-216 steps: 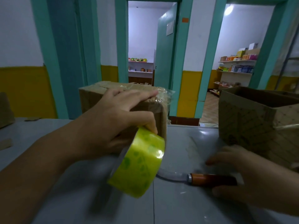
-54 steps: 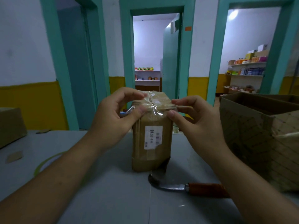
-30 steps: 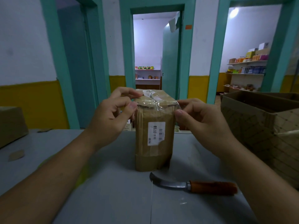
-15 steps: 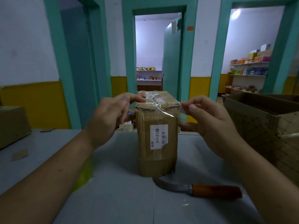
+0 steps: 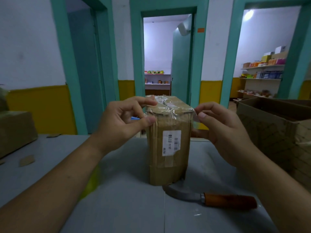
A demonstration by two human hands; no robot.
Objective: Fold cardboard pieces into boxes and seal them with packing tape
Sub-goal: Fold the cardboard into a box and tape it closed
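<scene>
Head view: a small cardboard box [image 5: 168,148] is stood on end in the middle of the bench [image 5: 126,207], white label [image 5: 171,142] facing the camera, with a curved knife [image 5: 210,198] laid just in front of its base. Clear packing tape [image 5: 168,109] is draped over the top end, crinkled and not fully stuck down.

The top left corner of the box is pinched by the left hand [image 5: 122,121], thumb on the front edge and forefinger on top. A loose tab of tape at the top right corner is pinched between thumb and forefinger of the right hand [image 5: 222,130].

The box looks light and fairly stiff, but it's tall and narrow, so it could probably be tipped easily and is best steadied up at the top corners. The tape is thin, clingy stuff that gets wrinkled fast, so it's best taken by the free edge and pulled taut before being smoothed down the side.
</scene>
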